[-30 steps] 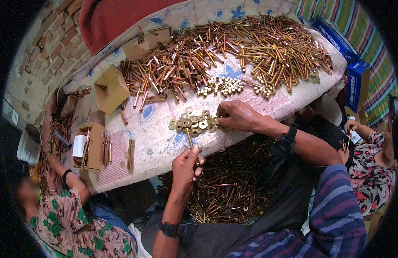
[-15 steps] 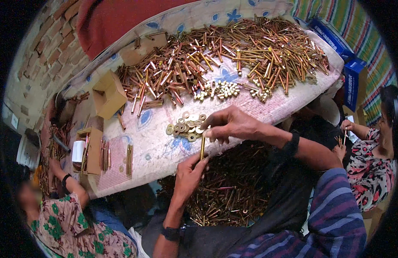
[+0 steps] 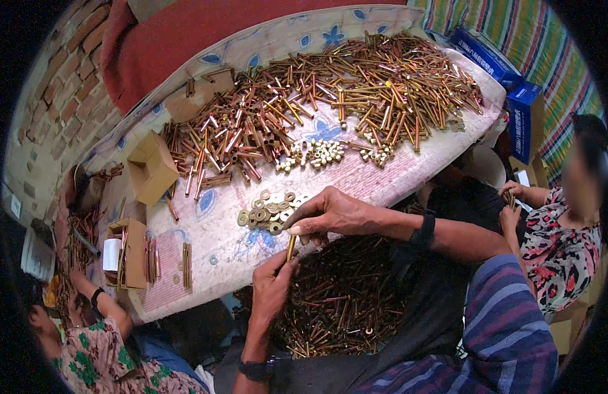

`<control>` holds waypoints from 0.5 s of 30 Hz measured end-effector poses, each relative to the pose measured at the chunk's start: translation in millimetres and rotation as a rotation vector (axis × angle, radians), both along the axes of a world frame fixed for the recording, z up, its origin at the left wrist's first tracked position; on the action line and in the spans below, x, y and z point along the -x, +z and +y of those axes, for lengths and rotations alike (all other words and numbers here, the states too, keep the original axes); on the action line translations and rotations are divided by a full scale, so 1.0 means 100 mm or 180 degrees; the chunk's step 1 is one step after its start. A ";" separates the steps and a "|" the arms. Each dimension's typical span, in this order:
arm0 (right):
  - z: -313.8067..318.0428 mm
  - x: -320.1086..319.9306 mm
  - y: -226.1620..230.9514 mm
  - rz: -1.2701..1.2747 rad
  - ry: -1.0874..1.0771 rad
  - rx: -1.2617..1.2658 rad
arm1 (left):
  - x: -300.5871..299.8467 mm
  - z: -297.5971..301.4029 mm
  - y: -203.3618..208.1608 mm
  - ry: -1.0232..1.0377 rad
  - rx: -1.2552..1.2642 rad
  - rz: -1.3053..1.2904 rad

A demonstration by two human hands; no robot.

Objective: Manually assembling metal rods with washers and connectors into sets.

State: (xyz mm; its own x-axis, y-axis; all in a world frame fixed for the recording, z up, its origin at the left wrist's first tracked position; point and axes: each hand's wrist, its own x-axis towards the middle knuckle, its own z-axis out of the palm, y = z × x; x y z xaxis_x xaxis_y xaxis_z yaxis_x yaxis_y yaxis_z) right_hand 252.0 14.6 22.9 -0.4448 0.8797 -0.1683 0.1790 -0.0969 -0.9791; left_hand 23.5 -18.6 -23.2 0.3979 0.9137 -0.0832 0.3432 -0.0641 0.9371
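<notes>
My left hand (image 3: pixel 271 285) is closed around the lower part of a brass-coloured threaded-looking bolt (image 3: pixel 291 248), held nearly upright over the table's near edge. Above it, my right hand (image 3: pixel 340 215) has its thumb and fingers pinched at the bolt's top end; whether a small part sits in that pinch is hidden. Flat round washers (image 3: pixel 268 209) lie in a loose pile just beyond my right fingertips. Past them is a cluster of small pale nuts (image 3: pixel 324 152). A large heap of brass- and copper-coloured rods and tubes (image 3: pixel 356 79) covers the far side of the table.
Many more rods (image 3: pixel 347 305) lie below the table edge, in front of my lap. Cardboard boxes (image 3: pixel 151 174) and a short row of bolts (image 3: pixel 186 262) stand at left. One person (image 3: pixel 94 348) works at left, another (image 3: pixel 557 256) at right near blue boxes (image 3: pixel 524 118).
My right hand has come down over the bolt's top, so less of the bolt shows between my hands. The whole view has shifted, moving the table leftward in the picture.
</notes>
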 end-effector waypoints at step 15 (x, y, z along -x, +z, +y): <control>-0.09 0.01 0.01 -0.0373 -0.0061 -0.0771 | -0.08 -0.04 -0.02 -0.0062 -0.0105 -0.0135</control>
